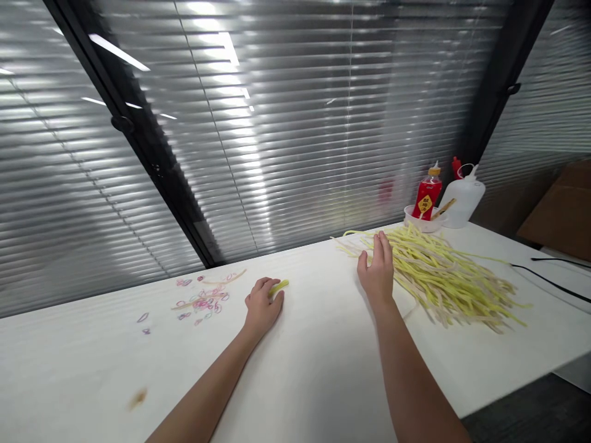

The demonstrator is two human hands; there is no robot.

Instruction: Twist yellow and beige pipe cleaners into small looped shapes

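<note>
My left hand rests on the white table with its thumb and fingers closed round a short yellow piece of cord; the rest of that piece is hidden under my fingers. Over the left edge of a loose pile of yellow and beige cords is my right hand, its fingers stretched out and the thumb apart. Nothing shows between them, and I cannot tell whether the fingertips touch the cords. Left of my left hand lie small coloured loops like rubber bands, with a few thin tan strips among them.
Behind the pile stands a red-labelled bottle in a shallow clear bowl, beside a white squeeze bottle. Black cable runs across the right side. A brown stain marks the white table. Blinds rise behind.
</note>
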